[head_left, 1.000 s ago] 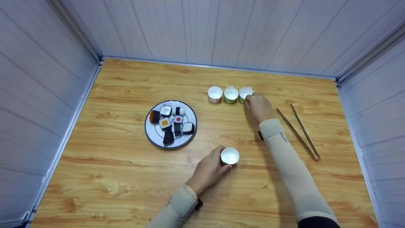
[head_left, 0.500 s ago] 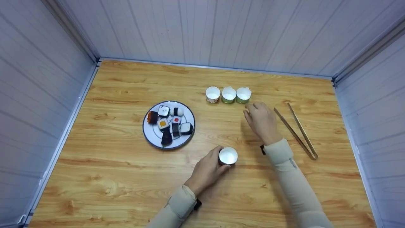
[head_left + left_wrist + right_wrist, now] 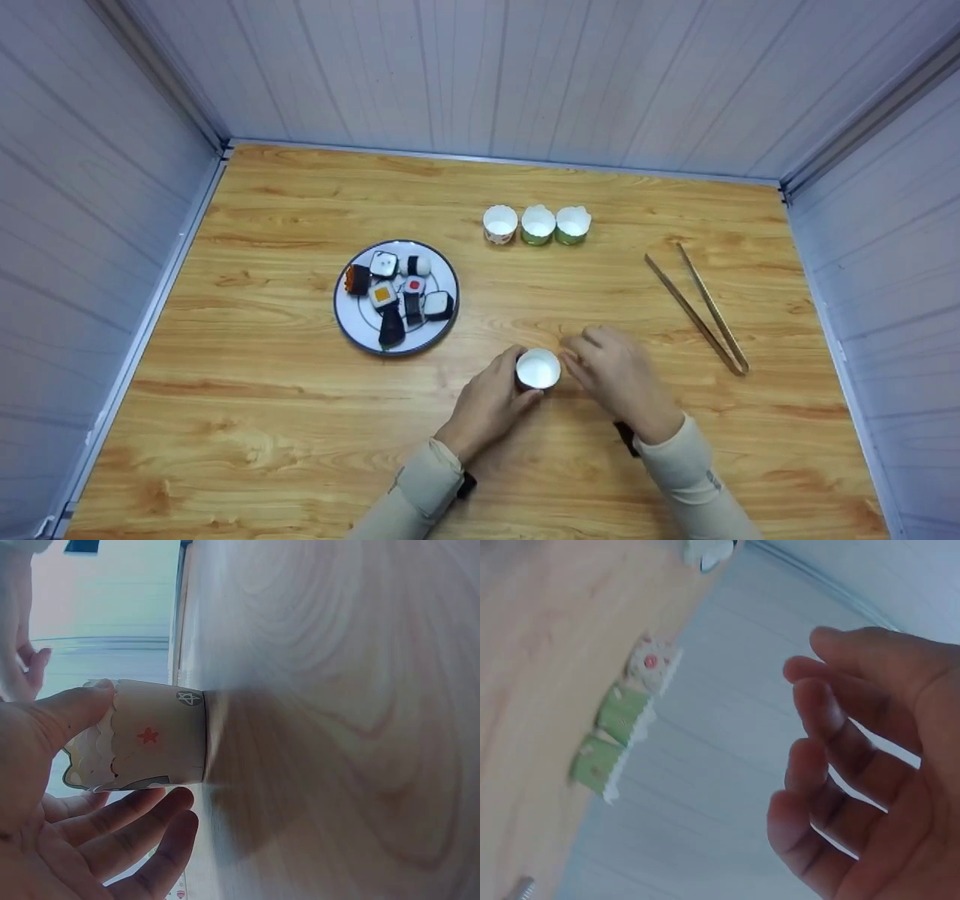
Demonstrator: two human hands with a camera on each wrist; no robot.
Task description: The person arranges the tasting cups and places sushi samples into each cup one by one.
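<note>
Left hand grips paper cup lower-centre; right hand just swung alongside, loose, probably empty, so action's there.

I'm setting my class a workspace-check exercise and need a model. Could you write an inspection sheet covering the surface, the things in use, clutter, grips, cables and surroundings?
Surface: wood-grain table; no spills seen.
Things in use: one paper cup, upright on the table; nothing seen inside it.
Clutter: three more cups in a row farther back; a blue-rimmed plate bearing sushi-shaped pieces; metal tongs lying spread on the right.
Grips: left grip holds the paper cup; right grip, just to the cup's right, holds nothing.
Cables: nothing seen.
Surroundings: pale panel walls at the left, back and right.
</note>
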